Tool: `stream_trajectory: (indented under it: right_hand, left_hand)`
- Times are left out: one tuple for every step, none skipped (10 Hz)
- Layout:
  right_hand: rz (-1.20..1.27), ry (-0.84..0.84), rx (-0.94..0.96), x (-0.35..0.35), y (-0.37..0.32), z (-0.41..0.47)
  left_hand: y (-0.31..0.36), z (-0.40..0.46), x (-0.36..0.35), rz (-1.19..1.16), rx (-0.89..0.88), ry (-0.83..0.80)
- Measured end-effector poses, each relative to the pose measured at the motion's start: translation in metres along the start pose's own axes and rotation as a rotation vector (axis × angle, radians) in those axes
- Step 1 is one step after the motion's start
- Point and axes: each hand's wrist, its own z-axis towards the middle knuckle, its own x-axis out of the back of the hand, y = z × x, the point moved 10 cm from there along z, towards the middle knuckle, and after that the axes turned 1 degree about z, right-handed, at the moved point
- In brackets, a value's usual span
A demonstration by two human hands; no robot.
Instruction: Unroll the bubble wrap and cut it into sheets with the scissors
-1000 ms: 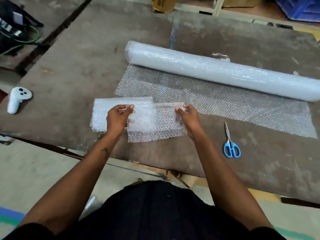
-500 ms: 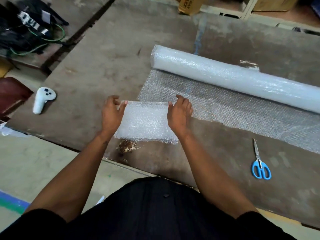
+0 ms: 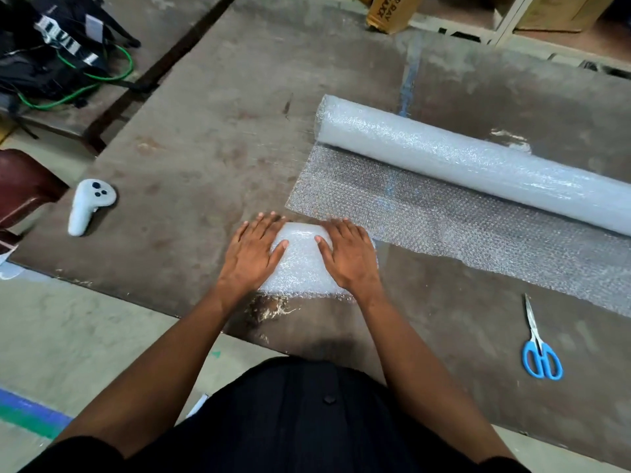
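A folded cut sheet of bubble wrap [image 3: 300, 264] lies near the table's front edge. My left hand [image 3: 251, 254] and my right hand [image 3: 348, 256] both press flat on it, palms down, fingers spread, one on each side. The bubble wrap roll [image 3: 471, 162] lies across the table behind, with its unrolled length [image 3: 461, 227] spread toward me. Blue-handled scissors [image 3: 539, 349] rest shut on the table to the right, away from both hands.
A white controller [image 3: 89, 204] lies on the dark worn table [image 3: 211, 141] at the left. Bags with a green cable [image 3: 58, 63] sit at the far left. Cardboard boxes [image 3: 389, 10] stand behind the table. A dark red chair [image 3: 24, 182] is at the left.
The cut sheet was folded over onto itself into a smaller stack. Both hands went from pinching its edges to pressing flat on top of it. The view shifted left.
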Motion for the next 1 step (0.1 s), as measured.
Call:
stream_trajectory:
  right_hand:
    - [0.029, 0.05, -0.119, 0.01, 0.0134, -0.0112]
  left_hand:
    - [0.0036, 0.0023, 0.0105, 0.013, 0.028, 0.036]
